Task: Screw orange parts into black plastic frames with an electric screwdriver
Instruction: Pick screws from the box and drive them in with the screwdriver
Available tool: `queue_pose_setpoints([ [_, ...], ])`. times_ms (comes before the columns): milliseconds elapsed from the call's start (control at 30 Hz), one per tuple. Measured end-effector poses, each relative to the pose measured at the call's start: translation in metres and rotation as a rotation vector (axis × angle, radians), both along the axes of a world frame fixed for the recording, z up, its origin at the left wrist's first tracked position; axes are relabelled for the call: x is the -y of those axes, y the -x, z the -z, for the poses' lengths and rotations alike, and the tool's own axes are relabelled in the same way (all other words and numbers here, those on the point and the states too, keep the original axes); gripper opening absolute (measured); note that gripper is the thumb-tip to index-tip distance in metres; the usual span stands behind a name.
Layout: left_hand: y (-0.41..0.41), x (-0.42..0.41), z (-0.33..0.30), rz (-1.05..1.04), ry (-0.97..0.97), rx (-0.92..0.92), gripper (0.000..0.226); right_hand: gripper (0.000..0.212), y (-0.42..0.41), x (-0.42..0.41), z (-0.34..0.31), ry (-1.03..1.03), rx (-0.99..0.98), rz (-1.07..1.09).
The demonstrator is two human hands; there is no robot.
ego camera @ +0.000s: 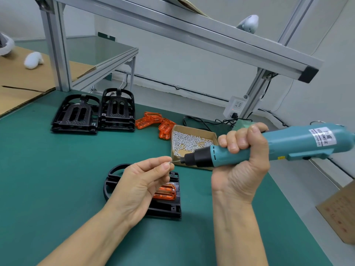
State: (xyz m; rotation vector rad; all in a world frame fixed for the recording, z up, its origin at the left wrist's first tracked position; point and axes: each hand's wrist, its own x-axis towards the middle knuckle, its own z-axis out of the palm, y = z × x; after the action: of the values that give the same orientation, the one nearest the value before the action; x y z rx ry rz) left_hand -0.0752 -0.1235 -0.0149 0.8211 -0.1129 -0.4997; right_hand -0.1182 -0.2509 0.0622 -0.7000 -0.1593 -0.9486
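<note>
On the green bench mat [57,179], my left hand [140,186] pinches a screw [169,162] against the bit of the screwdriver [269,144] gripped in my right hand [244,162]. My left hand partly hides the near black frame [165,208] holding an orange part [166,194]. Far left: stacked frames [94,114]; beside them, spare orange parts [153,121] and a screw box [192,143].

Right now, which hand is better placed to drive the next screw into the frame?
The right hand: it grips the screwdriver, while the left hand only pinches a screw at its tip, above the frame.
</note>
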Motion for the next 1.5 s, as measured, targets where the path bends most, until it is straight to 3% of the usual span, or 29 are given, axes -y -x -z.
queue_pose_setpoints([
  [233, -0.003, -0.003, 0.001, -0.062, -0.097, 0.144, 0.02, 0.012, -0.001, -0.003, 0.002, 0.062, 0.016, -0.044],
  [333, -0.001, -0.001, 0.002, -0.171, -0.171, 0.222, 0.03, 0.011, -0.004, -0.004, 0.003, -0.02, -0.001, 0.017],
  [467, -0.002, 0.0, 0.003, -0.151, -0.136, 0.168, 0.021, 0.01, -0.008, -0.005, 0.009, -0.142, -0.025, 0.054],
  [667, -0.006, -0.007, 0.0, 0.113, -0.05, 0.005, 0.015, 0.011, -0.004, 0.001, 0.011, -0.026, 0.02, -0.058],
  [900, -0.004, 0.0, 0.0, -0.029, -0.092, 0.06, 0.015, 0.01, -0.007, 0.001, 0.013, -0.122, -0.046, 0.081],
  [1067, -0.005, -0.002, 0.0, 0.0, -0.046, 0.047, 0.018, 0.011, -0.007, 0.003, 0.014, -0.151, -0.034, 0.068],
  [1300, -0.007, -0.005, 0.0, 0.108, -0.057, 0.013, 0.015, 0.011, -0.005, 0.004, 0.011, 0.046, 0.02, -0.053],
  [1500, -0.005, -0.004, 0.001, 0.025, -0.109, 0.107, 0.014, 0.012, -0.007, -0.002, 0.007, 0.119, 0.012, -0.023],
])
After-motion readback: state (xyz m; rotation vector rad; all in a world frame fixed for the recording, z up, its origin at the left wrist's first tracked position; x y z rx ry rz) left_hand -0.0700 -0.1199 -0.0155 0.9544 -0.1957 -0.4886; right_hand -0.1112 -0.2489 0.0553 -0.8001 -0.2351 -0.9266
